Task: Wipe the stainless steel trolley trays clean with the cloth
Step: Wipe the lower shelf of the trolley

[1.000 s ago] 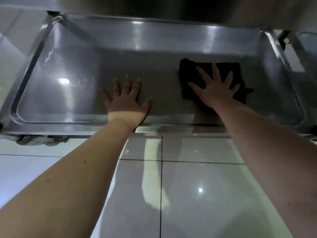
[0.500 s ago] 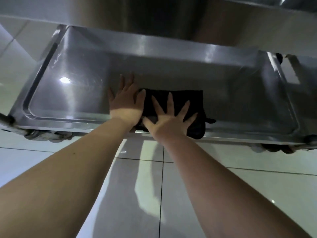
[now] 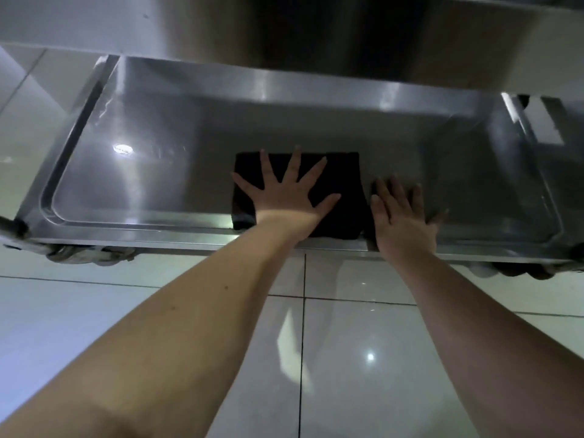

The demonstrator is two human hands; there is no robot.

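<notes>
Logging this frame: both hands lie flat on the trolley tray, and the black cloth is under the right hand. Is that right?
No. The head view shows the black cloth under the left hand; the right hand lies flat on the bare tray beside it. Both hands are flat.

Our left hand (image 3: pixel 284 200) lies flat on the cloth (image 3: pixel 343 175), which sits in the tray (image 3: pixel 151 191) against its near edge, about midway along. Our right hand (image 3: pixel 403 219) rests on the tray floor just right of the cloth. An upper shelf (image 3: pixel 316 30) overhangs the far side. Floor tiles (image 3: pixel 379 358) spread nearer us, below the tray.
</notes>
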